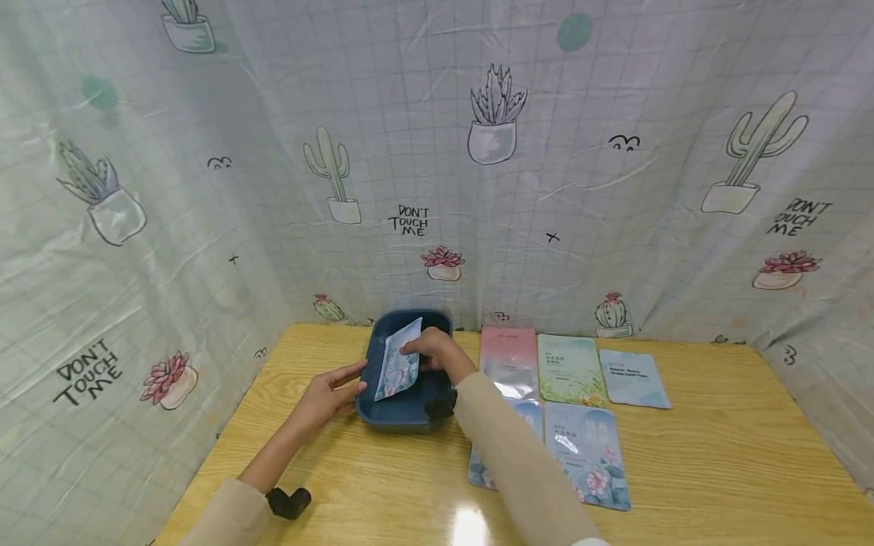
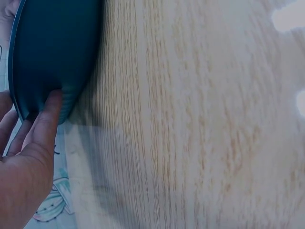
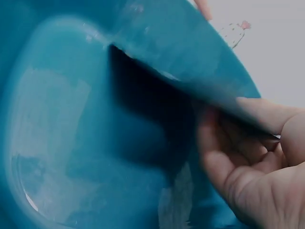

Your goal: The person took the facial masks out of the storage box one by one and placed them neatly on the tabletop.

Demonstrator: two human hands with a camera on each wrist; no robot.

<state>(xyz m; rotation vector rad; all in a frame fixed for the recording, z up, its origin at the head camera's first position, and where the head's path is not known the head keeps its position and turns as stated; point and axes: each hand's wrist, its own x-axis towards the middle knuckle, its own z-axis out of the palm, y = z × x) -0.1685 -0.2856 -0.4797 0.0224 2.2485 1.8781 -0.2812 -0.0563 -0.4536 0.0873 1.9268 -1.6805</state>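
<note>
My right hand (image 1: 440, 350) pinches a pale blue sachet (image 1: 399, 364) with printed pink flowers between thumb and fingers. The sachet is tilted inside a dark blue plastic basin (image 1: 403, 417), one corner rising over the far side. In the right wrist view, the curled fingers (image 3: 217, 164) lie under the sachet (image 3: 190, 57), above the shiny basin floor. My left hand (image 1: 328, 394) touches the basin's left end from outside. The left wrist view shows its fairly straight fingers (image 2: 47, 117) resting along the basin wall (image 2: 57, 43).
Right of the basin on the wooden table (image 1: 717, 455) lie a pink sachet (image 1: 508, 356), a green one (image 1: 570, 369), a small blue one (image 1: 635, 378) and two flowered blue sachets, one (image 1: 590, 455) partly beside my right sleeve. A patterned curtain (image 1: 546, 189) hangs behind.
</note>
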